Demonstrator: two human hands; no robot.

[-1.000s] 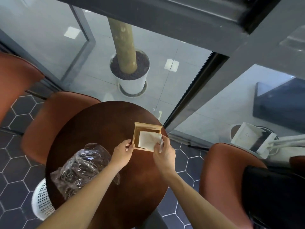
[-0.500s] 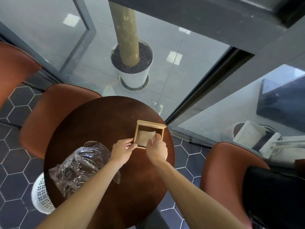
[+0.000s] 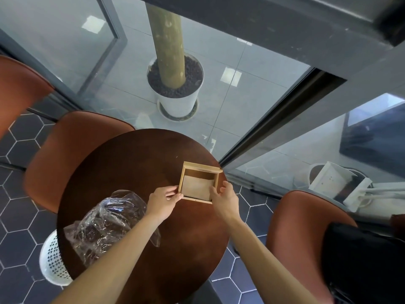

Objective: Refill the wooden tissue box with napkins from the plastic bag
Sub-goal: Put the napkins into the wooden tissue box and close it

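Observation:
The wooden tissue box stands open-topped near the far right edge of the round dark table. A stack of pale napkins lies flat inside it, below the rim. My left hand pinches the box's near left corner. My right hand holds the box's right wall, with its fingers inside touching the napkins and its thumb outside. The clear plastic bag lies crumpled on the table's left side, just left of my left forearm; I cannot make out its contents.
Rust-brown chairs stand to the left and right of the table. A white perforated basket sits on the floor under the table's left edge. A glass wall and a potted trunk lie beyond.
My right hand pushed the white napkins it held above the box down into it, then shifted to the box's right wall. My left hand stayed on the near left corner.

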